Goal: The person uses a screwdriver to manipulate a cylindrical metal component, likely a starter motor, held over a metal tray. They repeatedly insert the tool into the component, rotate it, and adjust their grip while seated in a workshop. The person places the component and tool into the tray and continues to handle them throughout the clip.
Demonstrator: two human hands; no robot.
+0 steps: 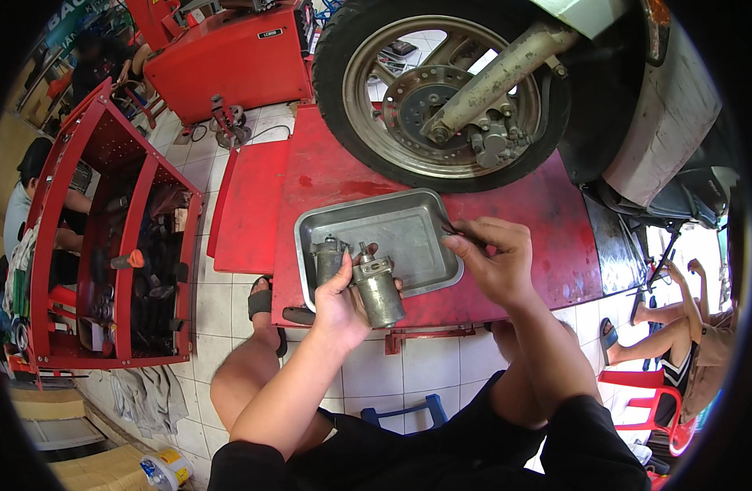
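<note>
My left hand (pixel 341 309) is closed round a worn, cylindrical metal starter motor (pixel 380 298), tilted with its shaft pointing up and away from me. It is held over the near edge of a shallow metal tray (pixel 429 266). A second, similar starter motor (pixel 327 262) stands inside the tray at its left, partly hidden behind my left thumb. At the tray's right side, my right hand (pixel 502 255) pinches a thin dark piece (pixel 452 229), too small and covered by the fingers to name.
Beneath the tray is a red lift platform (pixel 547 237), with a motorcycle's front wheel (pixel 335 90) standing across its far side. A red tool rack (pixel 139 237) with tools is on the left. Seated people (pixel 686 344) are at the right; others are at the left. A blue stool (pixel 404 413) is below.
</note>
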